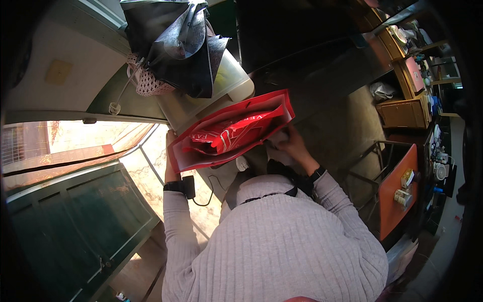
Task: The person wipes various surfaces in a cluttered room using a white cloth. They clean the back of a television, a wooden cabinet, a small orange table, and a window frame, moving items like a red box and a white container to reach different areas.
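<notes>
A red paper bag (211,160) is held in front of me, its wide mouth facing up. Inside lies a red plastic package (230,132) with white writing. My left hand (171,143) grips the bag's left end, with most of its fingers hidden behind the side. At the right end, my right hand (295,145) is closed at the bag's side; a pale, blurred item (278,139) shows by its fingers. Just beyond the bag stands a translucent plastic storage box (236,77). A dark, loosely folded umbrella (177,49) and a pink openwork bag (151,81) lie on it.
A green door (75,222) stands ajar at the left, beside a sunlit doorway. At the right is an orange-topped stool (396,196) with small containers on it. Behind it, a wooden cabinet (403,113) and cluttered shelves line the room.
</notes>
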{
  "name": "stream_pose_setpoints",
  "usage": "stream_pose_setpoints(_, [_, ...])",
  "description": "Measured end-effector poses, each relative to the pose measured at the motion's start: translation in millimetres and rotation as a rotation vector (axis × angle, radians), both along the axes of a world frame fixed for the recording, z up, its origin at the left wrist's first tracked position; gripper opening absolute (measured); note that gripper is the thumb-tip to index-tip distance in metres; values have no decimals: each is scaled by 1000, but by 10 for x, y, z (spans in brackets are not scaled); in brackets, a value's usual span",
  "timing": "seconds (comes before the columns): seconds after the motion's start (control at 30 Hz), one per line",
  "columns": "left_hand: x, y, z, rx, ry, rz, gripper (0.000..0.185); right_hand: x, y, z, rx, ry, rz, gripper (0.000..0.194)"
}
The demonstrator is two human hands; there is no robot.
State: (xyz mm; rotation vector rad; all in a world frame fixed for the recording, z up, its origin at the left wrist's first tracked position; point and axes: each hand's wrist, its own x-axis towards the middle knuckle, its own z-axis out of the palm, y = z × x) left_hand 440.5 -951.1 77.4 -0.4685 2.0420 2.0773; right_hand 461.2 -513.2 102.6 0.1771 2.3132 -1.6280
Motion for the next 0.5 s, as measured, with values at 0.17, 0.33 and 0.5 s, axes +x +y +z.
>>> stream_pose_setpoints(0.17, [441, 438, 285, 23, 194, 131, 29, -16, -71, -132, 60, 11, 35, 91])
stream_pose_setpoints(0.33, [506, 615, 706, -347, 318, -129, 34, -149, -208, -250, 65, 128, 19, 90])
stream_pose_setpoints(0.5, [270, 345, 443, 373, 61, 123, 38, -241, -166, -342, -26, 42, 49, 87])
